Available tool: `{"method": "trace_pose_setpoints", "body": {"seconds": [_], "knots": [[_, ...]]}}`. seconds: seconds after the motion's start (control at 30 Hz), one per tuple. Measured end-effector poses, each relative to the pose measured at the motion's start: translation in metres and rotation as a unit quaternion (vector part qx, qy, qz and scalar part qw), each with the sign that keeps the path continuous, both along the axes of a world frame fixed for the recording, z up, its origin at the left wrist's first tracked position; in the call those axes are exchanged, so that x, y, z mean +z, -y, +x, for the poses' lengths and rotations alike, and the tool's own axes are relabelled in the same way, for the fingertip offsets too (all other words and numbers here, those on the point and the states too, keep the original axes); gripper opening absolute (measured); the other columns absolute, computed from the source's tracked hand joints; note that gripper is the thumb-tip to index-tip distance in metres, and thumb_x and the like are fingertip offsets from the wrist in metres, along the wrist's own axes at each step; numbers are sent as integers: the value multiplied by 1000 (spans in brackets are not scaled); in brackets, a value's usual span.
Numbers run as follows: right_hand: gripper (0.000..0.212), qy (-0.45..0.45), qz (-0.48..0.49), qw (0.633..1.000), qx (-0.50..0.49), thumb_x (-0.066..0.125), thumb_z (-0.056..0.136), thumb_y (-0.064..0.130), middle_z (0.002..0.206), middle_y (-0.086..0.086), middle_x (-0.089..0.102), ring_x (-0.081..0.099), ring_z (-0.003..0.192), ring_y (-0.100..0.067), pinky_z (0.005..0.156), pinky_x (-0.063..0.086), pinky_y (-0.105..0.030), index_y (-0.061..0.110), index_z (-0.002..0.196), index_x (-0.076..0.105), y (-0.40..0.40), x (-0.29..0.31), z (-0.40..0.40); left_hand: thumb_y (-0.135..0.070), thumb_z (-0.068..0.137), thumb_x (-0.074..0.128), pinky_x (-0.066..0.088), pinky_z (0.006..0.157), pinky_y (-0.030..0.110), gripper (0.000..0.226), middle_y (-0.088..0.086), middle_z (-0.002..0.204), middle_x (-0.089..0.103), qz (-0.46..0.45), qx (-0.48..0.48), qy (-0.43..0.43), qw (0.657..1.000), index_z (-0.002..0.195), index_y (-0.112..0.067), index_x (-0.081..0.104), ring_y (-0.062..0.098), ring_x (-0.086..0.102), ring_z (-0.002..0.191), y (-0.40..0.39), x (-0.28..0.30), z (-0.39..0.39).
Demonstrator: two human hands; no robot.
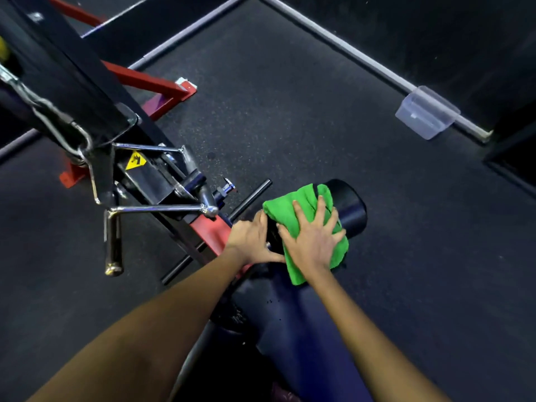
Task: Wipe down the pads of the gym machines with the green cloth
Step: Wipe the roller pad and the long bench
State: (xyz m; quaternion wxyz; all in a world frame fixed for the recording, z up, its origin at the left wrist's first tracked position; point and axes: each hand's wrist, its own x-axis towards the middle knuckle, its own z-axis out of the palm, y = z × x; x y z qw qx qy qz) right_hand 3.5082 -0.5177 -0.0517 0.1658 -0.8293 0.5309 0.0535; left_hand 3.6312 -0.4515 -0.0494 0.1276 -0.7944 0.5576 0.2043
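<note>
My right hand (314, 239) lies flat on the green cloth (301, 224), fingers (320, 210) spread and straight, pressing it on the black roller pad (352, 208). The pad's long axis goes from near my left hand (251, 242) away to the upper right, where its round end is not covered. So I judge the next wipe must go along this axis, away from me to the right. My left hand is beside the cloth at the pad's inner end, fingers curled on it; I think it steadies the roller. The long seat pad (293, 320) lies nearer to me, under my arms.

Bare forearms (162, 323), sleeveless, no gloves.
</note>
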Motion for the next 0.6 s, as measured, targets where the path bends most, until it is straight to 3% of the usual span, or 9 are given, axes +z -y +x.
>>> {"method": "trace_pose_setpoints", "body": {"seconds": [0.07, 0.17, 0.27, 0.43, 0.53, 0.6], "knots": [[65, -18, -11, 1000, 16, 45, 84, 68, 159, -3, 10, 14, 140, -36, 106, 21, -60, 46, 143, 31, 20, -2, -9, -90, 55, 52, 46, 87, 37, 134, 10, 146, 39, -6, 7, -3, 1000, 146, 1, 14, 27, 61, 110, 0, -2, 1], [64, -14, -1, 998, -65, 49, 84, 66, 157, -6, 12, 18, 138, -36, 105, 27, -59, 43, 143, 36, 69, -5, -26, -93, 52, 48, 45, 83, 33, 142, 10, 150, 35, -6, 0, 16, 1000, 149, 1, 3, 26, 62, 107, 0, -4, -1], [66, 3, 12, 993, -114, 49, 84, 66, 157, -8, 9, 18, 136, -38, 104, 28, -57, 41, 144, 36, 78, -4, -26, -93, 53, 48, 39, 96, 33, 142, 12, 150, 34, -33, -7, 21, 999, 149, 2, 6, 27, 54, 118, -1, -7, -3], [72, 0, -1, 999, -40, 36, 79, 79, 157, -8, 12, 15, 138, -38, 105, 21, -57, 47, 143, 31, 6, -2, -6, -95, 55, 42, 14, 117, 41, 142, 19, 156, 18, -6, -21, 12, 1000, 148, 6, 2, 32, 18, 144, 2, -10, -1], [80, -28, -40, 999, 7, 19, 73, 85, 153, -9, 25, 23, 134, -37, 102, 22, -61, 46, 141, 36, 14, -1, -15, -98, 55, 31, 0, 118, 50, 143, 19, 157, 13, 15, -49, 33, 998, 148, 6, 1, 35, 7, 145, 3, -10, -1], [77, -48, -50, 998, 7, 28, 76, 84, 153, -10, 23, 19, 138, -37, 105, 19, -63, 45, 141, 35, 46, -4, -22, -99, 54, 27, -5, 116, 53, 144, 19, 157, 11, 13, -52, 48, 997, 147, 7, 0, 35, 5, 146, 3, -11, -1]]}}
